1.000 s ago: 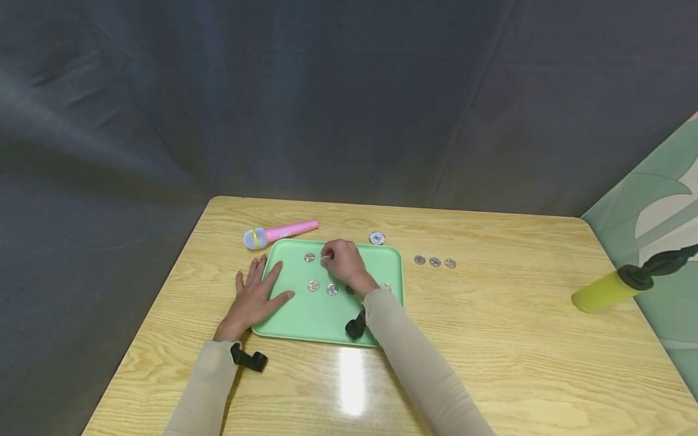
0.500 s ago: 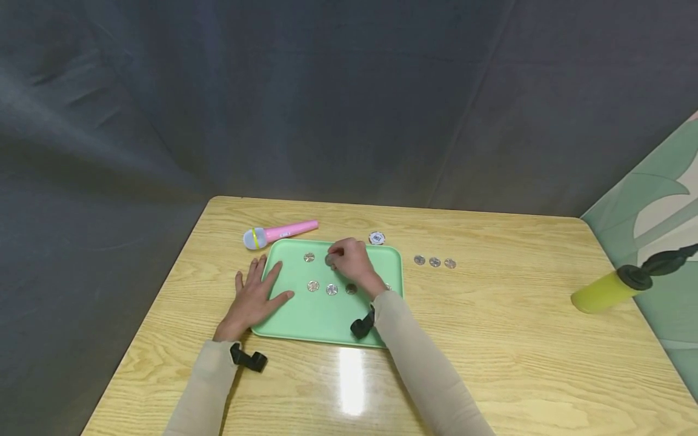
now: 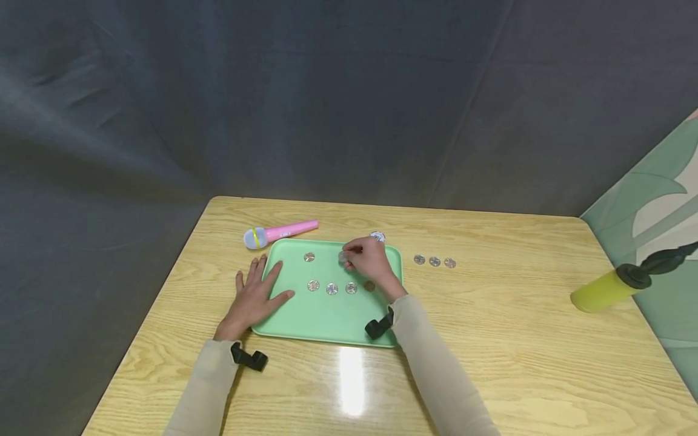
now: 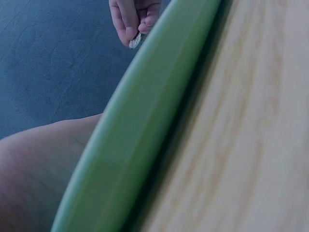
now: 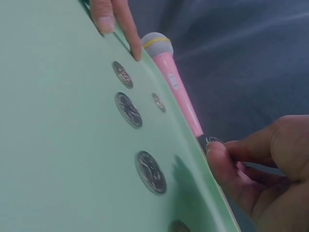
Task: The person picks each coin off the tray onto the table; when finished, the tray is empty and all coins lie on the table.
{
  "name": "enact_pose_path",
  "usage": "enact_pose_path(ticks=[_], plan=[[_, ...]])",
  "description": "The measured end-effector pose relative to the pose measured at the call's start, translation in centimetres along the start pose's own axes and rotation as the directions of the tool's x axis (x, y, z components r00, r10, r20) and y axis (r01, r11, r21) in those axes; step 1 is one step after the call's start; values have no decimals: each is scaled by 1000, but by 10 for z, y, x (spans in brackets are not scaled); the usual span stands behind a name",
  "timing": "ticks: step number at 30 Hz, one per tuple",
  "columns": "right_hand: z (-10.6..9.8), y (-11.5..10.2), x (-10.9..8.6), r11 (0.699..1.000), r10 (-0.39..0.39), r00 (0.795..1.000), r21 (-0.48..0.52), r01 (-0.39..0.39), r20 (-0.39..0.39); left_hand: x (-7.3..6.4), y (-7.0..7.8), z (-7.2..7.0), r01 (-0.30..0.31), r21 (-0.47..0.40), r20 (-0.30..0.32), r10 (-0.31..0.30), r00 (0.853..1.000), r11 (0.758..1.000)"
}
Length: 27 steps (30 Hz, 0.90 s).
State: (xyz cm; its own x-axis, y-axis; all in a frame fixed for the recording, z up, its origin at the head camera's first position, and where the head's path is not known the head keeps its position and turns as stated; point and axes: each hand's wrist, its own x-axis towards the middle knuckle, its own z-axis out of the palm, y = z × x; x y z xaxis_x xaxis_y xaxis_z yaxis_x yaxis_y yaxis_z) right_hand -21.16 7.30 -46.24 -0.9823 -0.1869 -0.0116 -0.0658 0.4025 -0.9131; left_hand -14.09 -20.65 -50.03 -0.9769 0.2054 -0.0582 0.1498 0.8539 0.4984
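Pinched between the thumb and fingers of my right hand [image 3: 369,260] is a silver coin [image 5: 214,140], held above the back of a mint-green tray [image 3: 322,321]. A row of several coins lies on the tray below it, among them a coin [image 3: 332,289] in the middle of the row and a shaded coin [image 3: 369,285] beside my right wrist. Further back and left, a single coin [image 3: 309,257] lies on the tray. With fingers spread, my left hand [image 3: 253,303] rests over the tray's left rim.
Behind the tray lie a pink toy microphone [image 3: 283,231] and a poker chip [image 3: 376,236], partly covered by my right hand. To the right, three coins [image 3: 434,261] form a row on the wooden table [image 3: 507,327]. A yellow-green bottle [image 3: 602,290] with a black top is at the far right.
My right hand has moved right over the tray with the pinched coin, uncovering coins in the front row and partly covering the poker chip. The left hand has stayed put.
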Motion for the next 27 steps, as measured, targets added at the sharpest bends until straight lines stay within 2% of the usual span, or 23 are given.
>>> enact_pose_path(ticks=[12, 27], plan=[[-23, 11, -6, 1000, -16, 999, -3, 16, -49, 1, 0, 0, 11, 6, 14, -11, 1000, 1000], [-54, 25, -14, 998, 62, 993, 18, -60, -98, 1, 0, -1, 12, 8, 17, -12, 1000, 1000]])
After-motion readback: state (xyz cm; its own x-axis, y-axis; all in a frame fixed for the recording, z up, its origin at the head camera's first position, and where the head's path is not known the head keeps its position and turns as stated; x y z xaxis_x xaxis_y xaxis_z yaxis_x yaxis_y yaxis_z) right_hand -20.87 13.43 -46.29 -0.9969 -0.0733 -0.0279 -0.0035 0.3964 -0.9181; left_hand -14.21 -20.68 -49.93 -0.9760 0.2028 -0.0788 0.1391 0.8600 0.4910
